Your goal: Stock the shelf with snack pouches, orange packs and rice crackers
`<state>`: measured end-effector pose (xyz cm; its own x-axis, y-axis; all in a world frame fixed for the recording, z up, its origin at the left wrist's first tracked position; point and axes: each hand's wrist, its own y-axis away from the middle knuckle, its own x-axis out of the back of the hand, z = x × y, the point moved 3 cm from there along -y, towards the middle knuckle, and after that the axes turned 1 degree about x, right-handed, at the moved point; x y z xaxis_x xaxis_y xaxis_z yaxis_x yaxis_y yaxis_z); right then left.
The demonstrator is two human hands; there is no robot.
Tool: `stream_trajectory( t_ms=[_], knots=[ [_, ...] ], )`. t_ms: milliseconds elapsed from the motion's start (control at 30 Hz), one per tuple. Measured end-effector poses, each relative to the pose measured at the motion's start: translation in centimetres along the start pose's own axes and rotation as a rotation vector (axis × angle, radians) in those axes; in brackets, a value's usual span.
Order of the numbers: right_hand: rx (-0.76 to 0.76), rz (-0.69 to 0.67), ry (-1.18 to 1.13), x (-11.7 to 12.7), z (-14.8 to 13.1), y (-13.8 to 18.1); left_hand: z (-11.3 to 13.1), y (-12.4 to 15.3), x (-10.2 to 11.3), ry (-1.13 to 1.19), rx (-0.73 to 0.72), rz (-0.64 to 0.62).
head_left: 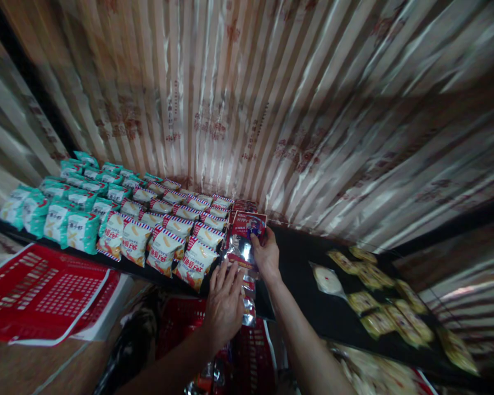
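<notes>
My right hand (267, 257) grips the right side of a shiny red snack packet (246, 233), its thumb over the front. That packet stands at the right end of the rows of bags, with more red packets (245, 206) behind it. The back of my left hand (225, 299) faces up, fingers stretched out against the packet's lower left edge; its thumb side is partly hidden. Beside the left fingers, silvery red packets (249, 307) hang at the shelf's front edge. White, red and blue snack bags (196, 260) stand close on the left.
Teal snack bags (82, 229) fill the left end of the black shelf (296, 274). Rightward lie a white round pack (326, 278) and several yellow packs (379, 322). Red baskets (45, 293) (253, 351) stand below. Striped plastic sheeting (230, 99) hangs behind.
</notes>
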<state>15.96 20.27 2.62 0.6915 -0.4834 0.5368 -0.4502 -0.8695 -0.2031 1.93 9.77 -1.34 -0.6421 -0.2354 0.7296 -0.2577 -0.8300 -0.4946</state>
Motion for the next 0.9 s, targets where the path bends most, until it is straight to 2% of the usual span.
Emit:
stream_trajectory(
  t_ms=[200, 400, 533, 900],
  knots=[
    [0.059, -0.015, 0.178, -0.4, 0.0, 0.3, 0.1, 0.0, -0.3, 0.027, 0.020, 0.042],
    [0.257, 0.040, 0.370, -0.6, -0.7, 0.9, 0.2, -0.1, -0.5, 0.036, 0.034, 0.053],
    [0.410, 0.017, 0.511, -0.8, -1.5, 1.5, 0.1, 0.0, -0.5, 0.029, 0.040, 0.047],
    [0.419, -0.131, 0.671, -1.7, -1.1, 1.2, 0.3, -0.1, -0.2, 0.025, -0.002, 0.050]
  ],
)
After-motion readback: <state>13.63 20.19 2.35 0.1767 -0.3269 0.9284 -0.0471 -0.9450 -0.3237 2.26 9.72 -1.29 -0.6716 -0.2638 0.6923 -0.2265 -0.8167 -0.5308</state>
